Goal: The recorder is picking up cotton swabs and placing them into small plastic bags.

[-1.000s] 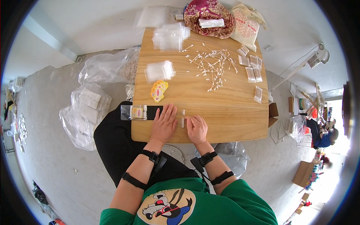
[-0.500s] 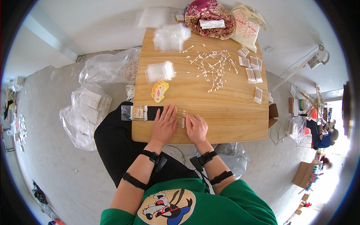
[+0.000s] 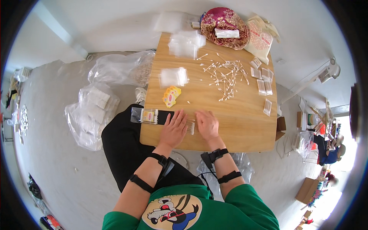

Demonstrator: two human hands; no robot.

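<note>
Now, the swab ends have been cleared by the right hand, which half a second ago was held against them; it is seen slightly farther from the wearer, to the right of the filled packet that is taken here as landmark. Its fingers are curled and blurred, and whether anything is pinched in them cannot be told. A small white piece, possibly a swab, is newly shown on the worktop, beyond and to the right of the packet.

The left hand is kept flat, fingers close together, over a row of swabs lying to the right of the packet, past the black strip. The row appears to be steadied by that hand alone, its lining-up judged paused while a stray piece is set aside. Directly beyond the packet, the yellow cards and clear pouches are left untouched, as are the scattered swabs beyond and to its right.
</note>
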